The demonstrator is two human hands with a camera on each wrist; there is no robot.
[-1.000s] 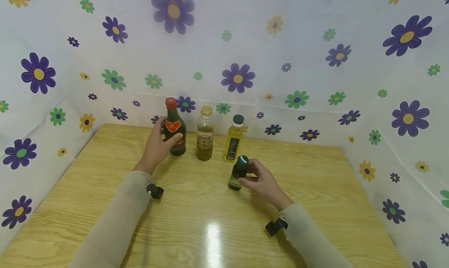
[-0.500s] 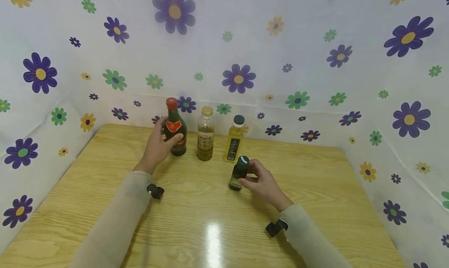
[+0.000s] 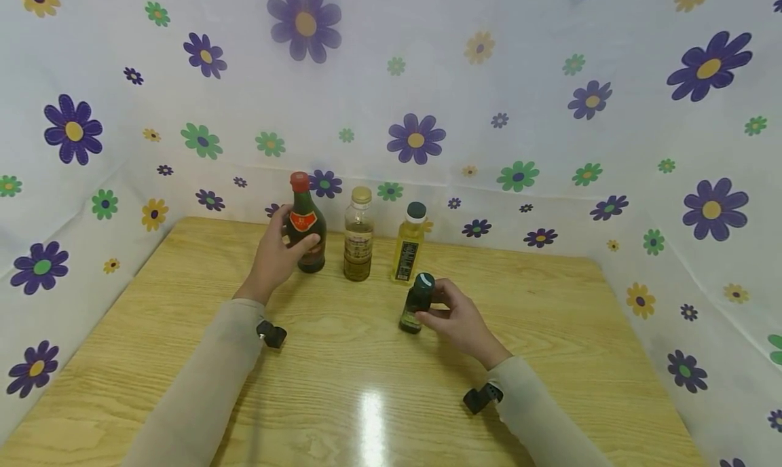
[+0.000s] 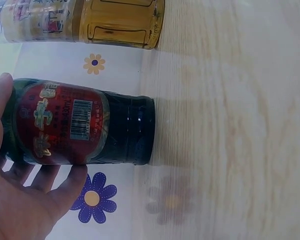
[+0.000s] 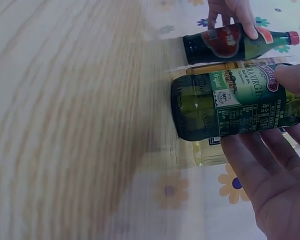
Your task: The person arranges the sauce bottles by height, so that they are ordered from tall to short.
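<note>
At the back left of the table, the left hand (image 3: 273,260) grips a dark green glass bottle (image 3: 303,221) with a red cap. In the left wrist view this bottle's red oval label (image 4: 65,122) shows a barcode, with the thumb and fingers on opposite sides. Nearer the front, the right hand (image 3: 457,318) holds a small dark green olive oil bottle (image 3: 413,307) by its upper part. Its label (image 5: 240,95), reading extra virgin olive oil, faces the right wrist camera. Both bottles are about upright; whether the olive oil bottle touches the table I cannot tell.
Between the hands stand a clear bottle (image 3: 357,246) of amber liquid with a gold cap and a square yellow oil bottle (image 3: 408,246) with a dark green cap. The wooden table (image 3: 330,385) meets a flower-printed cloth (image 3: 476,148) at its back and sides.
Both hands keep their hold and the bottles stay where they were. Only the head view has shifted very slightly.
</note>
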